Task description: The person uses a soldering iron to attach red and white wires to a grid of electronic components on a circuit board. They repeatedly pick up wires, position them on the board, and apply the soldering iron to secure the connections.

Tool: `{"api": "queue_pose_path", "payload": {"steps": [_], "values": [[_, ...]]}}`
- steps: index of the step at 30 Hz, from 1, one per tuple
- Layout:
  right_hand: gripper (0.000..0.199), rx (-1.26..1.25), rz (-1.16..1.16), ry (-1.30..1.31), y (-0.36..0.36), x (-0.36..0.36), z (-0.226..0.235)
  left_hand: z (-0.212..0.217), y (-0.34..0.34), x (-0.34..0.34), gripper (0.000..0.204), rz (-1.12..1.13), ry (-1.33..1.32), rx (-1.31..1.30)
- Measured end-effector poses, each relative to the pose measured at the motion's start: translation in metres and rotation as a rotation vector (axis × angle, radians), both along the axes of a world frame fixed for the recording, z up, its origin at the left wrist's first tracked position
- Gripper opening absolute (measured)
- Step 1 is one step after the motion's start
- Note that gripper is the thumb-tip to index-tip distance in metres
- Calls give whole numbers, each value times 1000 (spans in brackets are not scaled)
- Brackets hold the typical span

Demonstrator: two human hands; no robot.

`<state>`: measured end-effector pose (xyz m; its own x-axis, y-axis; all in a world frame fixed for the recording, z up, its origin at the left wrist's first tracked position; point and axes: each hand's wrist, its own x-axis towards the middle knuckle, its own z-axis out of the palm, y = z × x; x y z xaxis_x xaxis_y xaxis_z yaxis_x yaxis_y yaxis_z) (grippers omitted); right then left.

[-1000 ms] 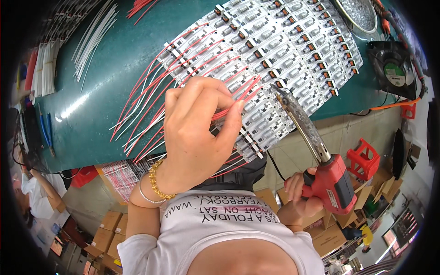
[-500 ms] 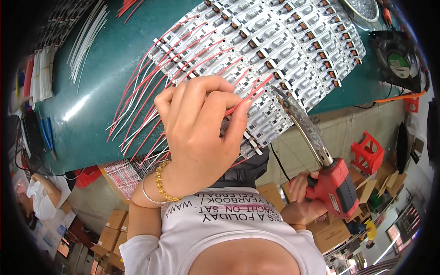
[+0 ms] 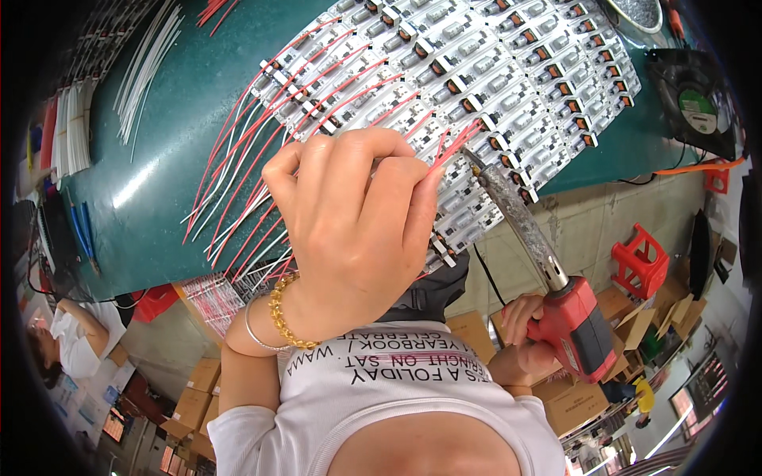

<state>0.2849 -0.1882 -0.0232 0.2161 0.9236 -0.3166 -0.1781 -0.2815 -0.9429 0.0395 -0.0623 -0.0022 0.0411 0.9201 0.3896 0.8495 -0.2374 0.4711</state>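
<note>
My left hand (image 3: pixel 349 214) is closed in a pinch, its thumb and forefinger gripping a few thin red wires (image 3: pixel 456 143). Their free ends reach over a large panel of small white circuit boards (image 3: pixel 484 59). My right hand (image 3: pixel 525 337) is wrapped round the handle of a red and black soldering gun (image 3: pixel 583 329). Its long metal barrel points up and left, with the dark tip (image 3: pixel 470 155) close beside the red wires; whether they touch I cannot tell. Several other red and white wires (image 3: pixel 246 182) run from the panel's left part, some passing behind my left hand.
Loose white wires (image 3: pixel 147 71) lie on the green tabletop (image 3: pixel 151 230), with red ones (image 3: pixel 214 12) beside them. At the right stand a black fan (image 3: pixel 692 103) and a metal bowl (image 3: pixel 639 12). Blue-handled tweezers or pliers (image 3: pixel 82 226) lie far left. A red stool (image 3: pixel 640 260) stands on the floor.
The soldering gun's tip has shifted slightly left and up, nearer the pinched wires. My left hand has moved a little, and the panel sits slightly differently in view.
</note>
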Motion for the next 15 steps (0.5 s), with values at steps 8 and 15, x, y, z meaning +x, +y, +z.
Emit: {"api": "queue_pose_path", "payload": {"steps": [8, 15], "values": [[63, 268, 244, -41, 17, 0, -6, 2, 1, -1, 17, -16, 23, 27], [75, 291, 213, -17, 14, 0, -10, 5, 3, -1, 17, -27, 48, 7]]}}
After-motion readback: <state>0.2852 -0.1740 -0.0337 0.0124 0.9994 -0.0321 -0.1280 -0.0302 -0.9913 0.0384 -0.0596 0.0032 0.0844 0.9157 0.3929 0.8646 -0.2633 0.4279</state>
